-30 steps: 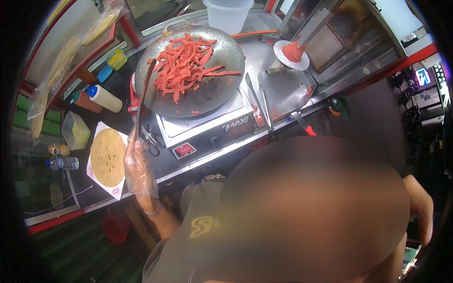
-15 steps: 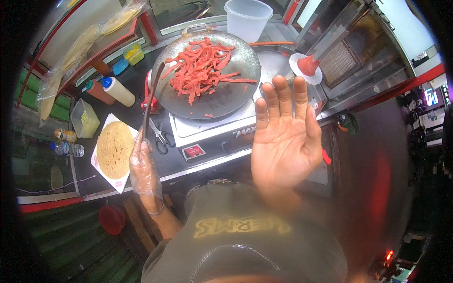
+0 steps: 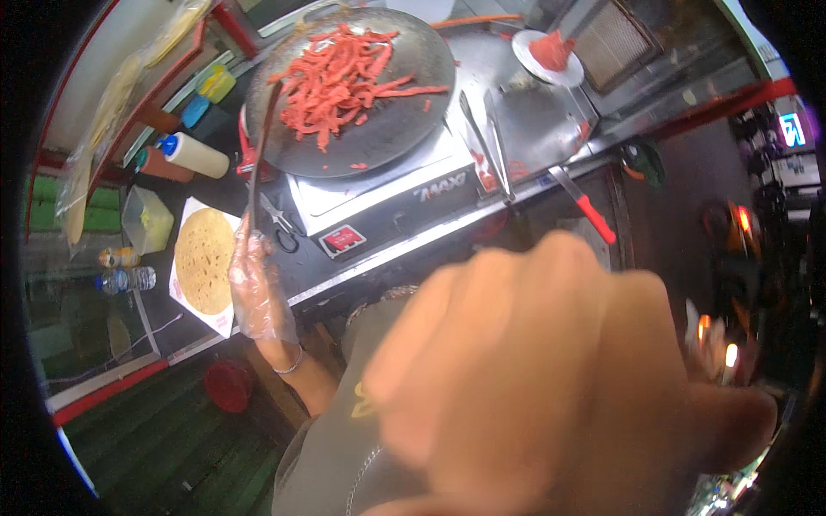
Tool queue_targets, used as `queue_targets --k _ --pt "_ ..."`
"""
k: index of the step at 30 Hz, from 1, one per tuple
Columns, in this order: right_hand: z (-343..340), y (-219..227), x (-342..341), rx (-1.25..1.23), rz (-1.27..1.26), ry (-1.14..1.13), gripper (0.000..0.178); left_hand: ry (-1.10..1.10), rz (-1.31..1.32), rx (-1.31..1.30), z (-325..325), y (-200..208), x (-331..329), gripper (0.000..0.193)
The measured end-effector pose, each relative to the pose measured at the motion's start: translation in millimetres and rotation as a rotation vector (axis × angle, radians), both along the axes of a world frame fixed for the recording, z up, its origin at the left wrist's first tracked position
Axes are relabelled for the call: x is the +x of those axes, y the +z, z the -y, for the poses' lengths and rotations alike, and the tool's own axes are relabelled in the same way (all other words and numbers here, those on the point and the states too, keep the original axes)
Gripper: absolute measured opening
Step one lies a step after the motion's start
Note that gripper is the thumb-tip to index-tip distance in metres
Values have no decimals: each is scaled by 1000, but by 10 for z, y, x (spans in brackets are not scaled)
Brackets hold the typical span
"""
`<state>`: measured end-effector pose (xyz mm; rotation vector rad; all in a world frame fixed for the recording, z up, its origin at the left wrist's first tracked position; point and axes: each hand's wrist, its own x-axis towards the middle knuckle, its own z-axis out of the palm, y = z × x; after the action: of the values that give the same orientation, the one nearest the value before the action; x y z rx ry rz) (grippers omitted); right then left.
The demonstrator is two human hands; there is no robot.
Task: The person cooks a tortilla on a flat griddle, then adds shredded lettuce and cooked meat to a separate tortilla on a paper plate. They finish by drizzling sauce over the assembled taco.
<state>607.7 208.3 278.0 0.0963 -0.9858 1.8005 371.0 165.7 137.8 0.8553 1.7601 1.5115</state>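
My left hand [image 3: 260, 294], in a clear plastic glove, is closed around a long dark flat tool, perhaps a spatula [image 3: 258, 163]. The tool stands upright, its upper end overlapping the left side of a round griddle [image 3: 379, 142]. Strips of red meat [image 3: 337, 86] are heaped on that griddle. Beside the gloved hand a round flatbread [image 3: 204, 262] lies on white paper, and black-handled scissors [image 3: 282, 230] lie to its right. My bare right hand [image 3: 533, 370] looms close and blurred at the lower right; its knuckles are bent, but its fingertips are hidden.
The griddle sits on a stove [image 3: 391, 211]. At its right are metal tongs [image 3: 492, 142], a red-handled knife [image 3: 585, 205] at the counter's edge, and a white plate [image 3: 568, 73] with a red mound. Sauce bottles [image 3: 196, 156] and a tub [image 3: 148, 219] stand left.
My right hand went from raised palm with spread fingers to a bent, blurred shape nearer the camera. The view has tilted and shifted, uncovering the tongs and knife. My left hand keeps its hold.
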Motion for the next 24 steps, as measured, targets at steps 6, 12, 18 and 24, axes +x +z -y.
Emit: queue_targets --k 6,12,18,24 --pt "34 -83 105 63 85 -72 14 47 -122 -103 29 55 56 50" --pt "66 -97 331 127 210 -189 16 59 -111 -102 -2 123 153 47" --pt "75 -125 536 172 297 -270 17 44 -97 -105 -31 141 191 46" --pt "-26 -233 506 142 286 -303 19 26 -92 -116 -87 89 40 49"
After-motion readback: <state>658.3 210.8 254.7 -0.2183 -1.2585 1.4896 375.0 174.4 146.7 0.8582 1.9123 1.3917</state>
